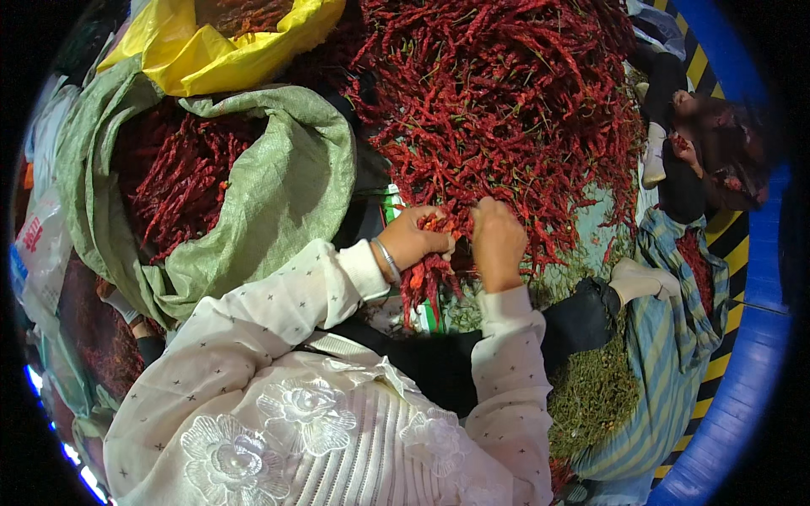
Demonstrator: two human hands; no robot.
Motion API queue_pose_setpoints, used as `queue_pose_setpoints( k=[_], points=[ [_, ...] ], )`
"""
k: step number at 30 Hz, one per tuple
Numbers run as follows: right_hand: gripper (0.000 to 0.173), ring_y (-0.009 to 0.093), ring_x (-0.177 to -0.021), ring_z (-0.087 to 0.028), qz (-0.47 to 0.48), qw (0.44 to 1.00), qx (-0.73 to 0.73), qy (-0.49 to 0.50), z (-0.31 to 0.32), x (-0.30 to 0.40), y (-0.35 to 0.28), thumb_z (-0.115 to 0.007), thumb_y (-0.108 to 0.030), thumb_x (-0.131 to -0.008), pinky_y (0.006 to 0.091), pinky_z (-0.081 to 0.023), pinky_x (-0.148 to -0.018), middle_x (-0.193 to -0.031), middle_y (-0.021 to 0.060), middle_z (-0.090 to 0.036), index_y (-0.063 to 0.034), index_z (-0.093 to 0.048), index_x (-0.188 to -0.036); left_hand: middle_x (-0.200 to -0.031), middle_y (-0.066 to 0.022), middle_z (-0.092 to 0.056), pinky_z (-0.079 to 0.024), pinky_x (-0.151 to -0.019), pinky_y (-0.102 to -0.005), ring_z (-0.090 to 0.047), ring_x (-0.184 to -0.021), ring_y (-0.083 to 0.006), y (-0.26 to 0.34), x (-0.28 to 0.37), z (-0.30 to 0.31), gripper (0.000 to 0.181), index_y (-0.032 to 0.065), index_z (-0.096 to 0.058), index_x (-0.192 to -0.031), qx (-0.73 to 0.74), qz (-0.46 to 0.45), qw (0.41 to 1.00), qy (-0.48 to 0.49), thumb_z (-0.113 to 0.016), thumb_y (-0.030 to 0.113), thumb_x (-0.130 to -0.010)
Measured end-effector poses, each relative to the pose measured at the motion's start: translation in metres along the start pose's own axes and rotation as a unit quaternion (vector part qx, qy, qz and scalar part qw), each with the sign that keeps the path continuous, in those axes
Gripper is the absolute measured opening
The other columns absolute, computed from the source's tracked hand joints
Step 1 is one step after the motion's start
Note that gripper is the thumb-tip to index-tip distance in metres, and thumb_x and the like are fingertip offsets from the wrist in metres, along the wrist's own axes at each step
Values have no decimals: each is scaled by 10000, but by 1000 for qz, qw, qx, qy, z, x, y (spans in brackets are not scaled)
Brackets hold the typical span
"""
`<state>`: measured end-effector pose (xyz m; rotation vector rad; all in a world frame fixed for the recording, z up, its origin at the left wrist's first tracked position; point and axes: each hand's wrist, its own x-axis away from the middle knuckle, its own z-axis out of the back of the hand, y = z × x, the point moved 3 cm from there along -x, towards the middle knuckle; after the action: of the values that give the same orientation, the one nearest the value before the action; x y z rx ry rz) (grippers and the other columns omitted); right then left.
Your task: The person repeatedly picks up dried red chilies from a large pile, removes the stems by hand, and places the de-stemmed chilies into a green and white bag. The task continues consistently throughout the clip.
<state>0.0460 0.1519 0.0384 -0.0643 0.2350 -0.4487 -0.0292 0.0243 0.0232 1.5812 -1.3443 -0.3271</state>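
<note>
My left hand (408,243), a bracelet at its wrist, grips a bunch of dried red chilli peppers (425,284). Their tips hang below the palm. Just to the right, my right hand (500,243) has its fingers curled in beside the bunch. Its fingertips are hidden, so whether it pinches a stem is unclear. Beyond both hands spreads a large heap of red chillies (506,107), many with stems on. Left of my left arm stands a green woven sack (297,171) with its rim rolled down and red chillies (183,183) inside.
A yellow sack (215,66) stands at upper left. Loose green stems (595,398) lie by my right leg, beside a striped cloth (664,379). Another person (728,148) sits at the right, near black-and-yellow edge striping (702,379). A plastic bag (44,246) lies far left.
</note>
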Motion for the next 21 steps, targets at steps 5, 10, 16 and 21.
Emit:
queue_pose_setpoints(
  k=[5,10,16,21],
  points=[
    [196,317,-618,-590,-81,996,-46,2,-6,-68,4,-595,-196,-802,404,-486,-578,-929,170,-538,-19,-569,-883,-777,-77,-611,-475,-683,-262,-588,-687,-135,-2,10,13,206,-12,-548,-976,74,37,996,17,-615,16,-783],
    [260,325,-687,-600,-177,977,41,-109,-59,-95,35,-601,-265,-798,408,-496,-650,-948,190,-550,-22,-609,-890,-803,-39,-620,-477,-695,-243,-587,-713,-112,-5,20,26,277,3,-575,-1022,-3,73,997,31,-651,22,-756],
    [204,191,-644,-506,-244,913,-326,-30,-13,-74,76,-563,-195,-800,330,-402,-595,-804,76,-563,-24,-608,-902,-848,-40,-623,-470,-726,-238,-590,-738,-114,-10,22,37,259,2,-599,-995,15,78,996,37,-659,6,-743],
    [127,63,-572,-433,-309,738,-598,48,38,-33,85,-599,-144,-802,211,-325,-517,-655,-37,-487,-43,-605,-880,-818,-29,-610,-446,-732,-239,-570,-733,-115,-7,20,25,215,10,-604,-942,59,74,995,41,-675,58,-745]
  ],
)
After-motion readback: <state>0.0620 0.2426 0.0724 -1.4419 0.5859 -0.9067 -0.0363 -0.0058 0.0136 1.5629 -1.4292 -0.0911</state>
